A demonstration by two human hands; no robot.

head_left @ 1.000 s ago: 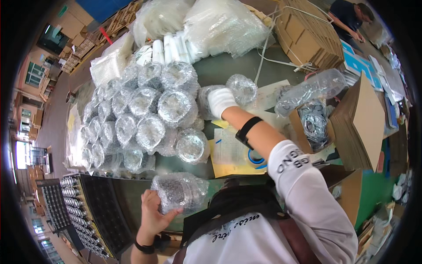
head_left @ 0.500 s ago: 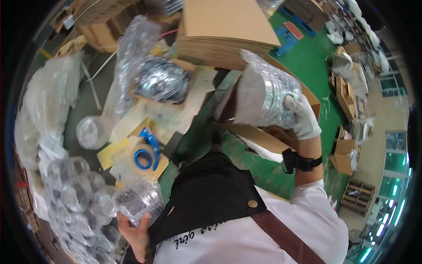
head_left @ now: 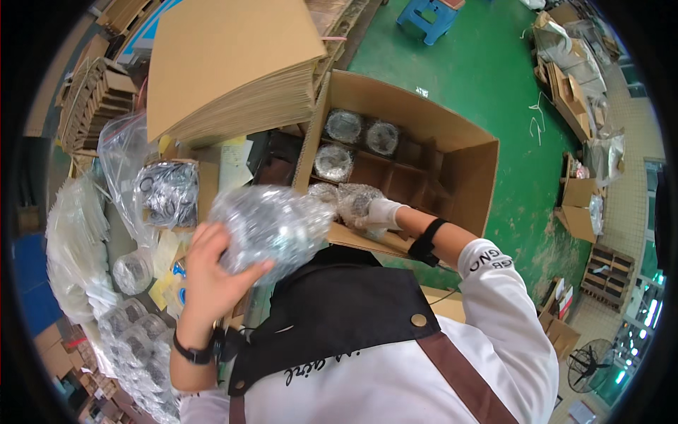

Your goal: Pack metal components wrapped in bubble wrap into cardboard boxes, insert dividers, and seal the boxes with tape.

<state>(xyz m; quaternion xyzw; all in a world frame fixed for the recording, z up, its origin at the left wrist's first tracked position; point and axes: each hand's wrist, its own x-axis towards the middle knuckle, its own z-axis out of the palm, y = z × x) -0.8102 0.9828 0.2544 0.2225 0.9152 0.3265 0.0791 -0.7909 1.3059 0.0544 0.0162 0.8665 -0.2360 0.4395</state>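
Observation:
My bare left hand [head_left: 215, 272] grips a bubble-wrapped bundle [head_left: 272, 230], thumb below it and fingers at its left side, near the front left of an open cardboard carton [head_left: 462, 145]. What is inside the wrap cannot be made out. My gloved right hand [head_left: 382, 212] reaches into the carton's near side and holds another bubble-wrapped piece [head_left: 355, 201]; its fingers are partly hidden. Cardboard dividers [head_left: 372, 172] split the carton into compartments. Several round wrapped pieces [head_left: 344, 126] stand in its left compartments, while those toward the right show bare cardboard.
A stack of flat cardboard [head_left: 233, 63] rises at the carton's far left. Left of me lie a small box of dark plastic-wrapped items [head_left: 169, 194], clear plastic bags [head_left: 74, 240] and a heap of wrapped pieces [head_left: 138, 346]. A blue stool [head_left: 429, 21] stands on the green floor.
My view has turned toward the carton. The left hand has lifted its wrapped bundle from beside the heap toward the carton. The right hand has lowered its wrapped piece into the carton.

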